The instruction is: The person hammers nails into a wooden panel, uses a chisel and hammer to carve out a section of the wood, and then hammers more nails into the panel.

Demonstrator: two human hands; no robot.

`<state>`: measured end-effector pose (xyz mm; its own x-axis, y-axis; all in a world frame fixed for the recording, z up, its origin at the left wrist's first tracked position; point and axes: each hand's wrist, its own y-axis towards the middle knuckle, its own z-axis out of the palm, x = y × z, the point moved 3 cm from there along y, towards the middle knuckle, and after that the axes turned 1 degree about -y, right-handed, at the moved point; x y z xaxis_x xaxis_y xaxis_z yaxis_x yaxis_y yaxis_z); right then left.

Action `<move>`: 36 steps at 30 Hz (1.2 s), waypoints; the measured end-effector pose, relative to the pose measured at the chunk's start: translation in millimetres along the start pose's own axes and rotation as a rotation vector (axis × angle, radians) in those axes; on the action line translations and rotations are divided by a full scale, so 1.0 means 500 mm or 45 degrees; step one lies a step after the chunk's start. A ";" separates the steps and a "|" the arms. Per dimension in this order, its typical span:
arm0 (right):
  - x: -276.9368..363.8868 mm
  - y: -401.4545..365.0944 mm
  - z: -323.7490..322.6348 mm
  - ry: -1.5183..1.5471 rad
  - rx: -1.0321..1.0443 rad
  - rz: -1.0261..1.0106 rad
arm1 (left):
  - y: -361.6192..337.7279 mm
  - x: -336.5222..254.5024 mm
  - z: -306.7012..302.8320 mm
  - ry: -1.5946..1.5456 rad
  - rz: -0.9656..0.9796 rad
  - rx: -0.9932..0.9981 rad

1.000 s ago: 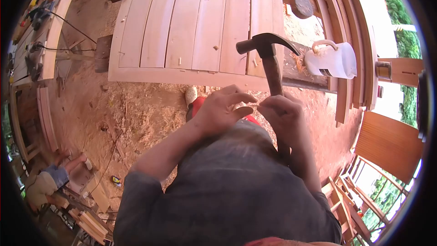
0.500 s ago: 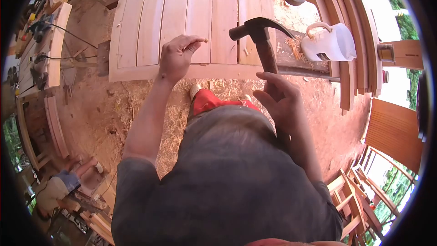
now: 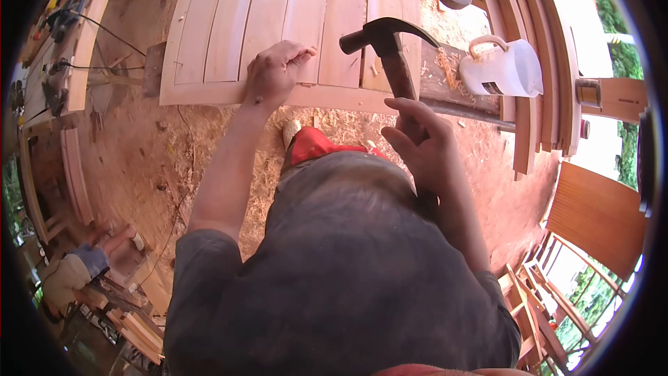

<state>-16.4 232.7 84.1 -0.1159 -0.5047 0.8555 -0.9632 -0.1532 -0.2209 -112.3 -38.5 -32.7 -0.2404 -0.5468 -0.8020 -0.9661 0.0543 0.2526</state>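
A claw hammer [image 3: 399,73] stands raised in my right hand [image 3: 433,145], gripped by its wooden handle, with the dark head pointing away from me. The head is over the near right part of a pale panel of wooden boards [image 3: 233,35]. At the panel's near edge is my left hand [image 3: 273,75], its fingers pinched together. Something small and light may show at the fingertips, but I cannot make it out.
A white plastic jug [image 3: 511,69] lies tipped to the right of the panel, beside stacked long boards [image 3: 532,42]. Shavings [image 3: 236,167] cover the ground. At lower left a person [image 3: 76,271] is near some timber. Tools [image 3: 59,28] sit on a bench at upper left.
My left hand's fingers have curled in more over the panel edge. The hammer head has shifted slightly left and up. The view has tilted a little; the jug stays put.
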 end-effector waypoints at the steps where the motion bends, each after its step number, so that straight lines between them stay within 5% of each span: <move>1: 0.001 0.003 0.003 -0.001 0.014 -0.010 | 0.000 -0.004 -0.002 -0.003 -0.005 0.002; 11: 0.083 0.035 0.026 -0.181 -0.136 -0.510 | 0.002 0.003 -0.001 0.012 -0.008 0.008; 27: 0.024 0.083 0.057 -0.563 0.038 -0.501 | 0.003 -0.002 -0.005 0.121 0.003 -0.007; 32: 0.110 0.057 0.037 -0.446 -0.304 -0.900 | 0.001 -0.001 -0.003 0.092 0.022 0.018; 36: 0.057 0.065 0.061 -0.532 -0.141 -0.692 | 0.003 0.003 -0.002 0.126 0.014 -0.010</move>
<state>-43.5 187.3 87.2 0.4719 -0.6688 0.5745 -0.8796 -0.4008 0.2560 -114.2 -40.1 -32.9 -0.2400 -0.6258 -0.7421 -0.9626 0.0544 0.2654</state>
